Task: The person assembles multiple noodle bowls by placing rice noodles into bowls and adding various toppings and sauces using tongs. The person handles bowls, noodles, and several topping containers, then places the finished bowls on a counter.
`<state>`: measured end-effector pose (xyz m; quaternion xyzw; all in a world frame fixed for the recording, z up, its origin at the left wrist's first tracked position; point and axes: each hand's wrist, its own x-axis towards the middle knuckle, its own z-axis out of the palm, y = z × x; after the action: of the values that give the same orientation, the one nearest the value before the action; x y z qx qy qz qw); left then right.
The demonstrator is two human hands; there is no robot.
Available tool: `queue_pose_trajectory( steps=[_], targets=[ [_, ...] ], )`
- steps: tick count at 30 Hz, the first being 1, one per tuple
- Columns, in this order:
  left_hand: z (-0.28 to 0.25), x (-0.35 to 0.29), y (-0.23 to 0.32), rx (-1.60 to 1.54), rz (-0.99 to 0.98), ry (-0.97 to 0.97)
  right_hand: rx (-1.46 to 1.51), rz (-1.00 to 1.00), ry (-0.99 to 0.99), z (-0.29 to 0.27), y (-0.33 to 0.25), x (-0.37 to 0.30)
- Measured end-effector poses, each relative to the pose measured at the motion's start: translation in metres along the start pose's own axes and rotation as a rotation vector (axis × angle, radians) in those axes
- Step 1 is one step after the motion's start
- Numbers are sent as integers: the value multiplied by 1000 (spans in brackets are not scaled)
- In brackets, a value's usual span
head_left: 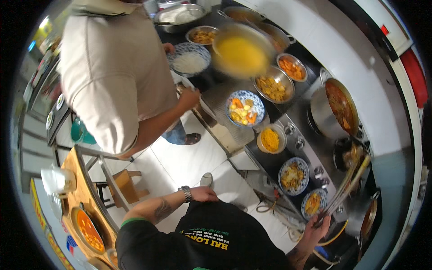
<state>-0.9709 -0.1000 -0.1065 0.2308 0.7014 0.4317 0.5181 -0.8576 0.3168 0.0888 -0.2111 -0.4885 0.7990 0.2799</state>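
My right hand (316, 230) is closed around the lower ends of a bundle of long, thin utensils (345, 191). Metal shafts and a pale, wood-coloured length show in it; their far ends reach toward the stove's right side, beside the big pot, and their exact kind is unclear. My left hand (204, 194), below a metal wristwatch, rests against my black shirt at the waist, its fingers partly hidden. Nearest to my right hand stands a blue-patterned bowl (314, 204) of yellowish food, with a similar bowl (293, 176) beyond it.
A large steel pot (321, 110) of reddish broth stands on the stove. Ahead are a tub (271, 138) of yellow food, a patterned plate (245, 108) and a blurred yellow-filled pot (240, 51). A co-worker (110, 76) stands front left. A soup pan (88, 229) sits on the wooden table.
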Motion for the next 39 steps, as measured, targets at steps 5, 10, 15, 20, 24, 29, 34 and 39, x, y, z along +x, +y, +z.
queue_pose_trajectory(
  steps=[5,10,15,20,24,29,34,39],
  targets=[
    [-21,-1,-64,221,-158,257,-271,-6,5,19,-6,-9],
    [-42,12,-166,-101,-321,891,-559,-36,-18,5,-13,-10],
    [-9,-40,-217,-753,-797,969,-591,-50,-20,-17,-11,-8],
    [34,-86,-213,-756,-897,962,-617,45,29,-34,-16,-3],
    [46,-86,-179,-715,-867,918,-597,34,77,-48,-13,12],
    [54,-75,-157,-652,-767,893,-649,32,61,-64,-14,22],
    [56,-64,-160,-483,-781,852,-546,2,-56,-45,-2,30],
    [44,-55,-167,-172,-695,1002,-351,68,-92,-8,38,47]
  ],
)
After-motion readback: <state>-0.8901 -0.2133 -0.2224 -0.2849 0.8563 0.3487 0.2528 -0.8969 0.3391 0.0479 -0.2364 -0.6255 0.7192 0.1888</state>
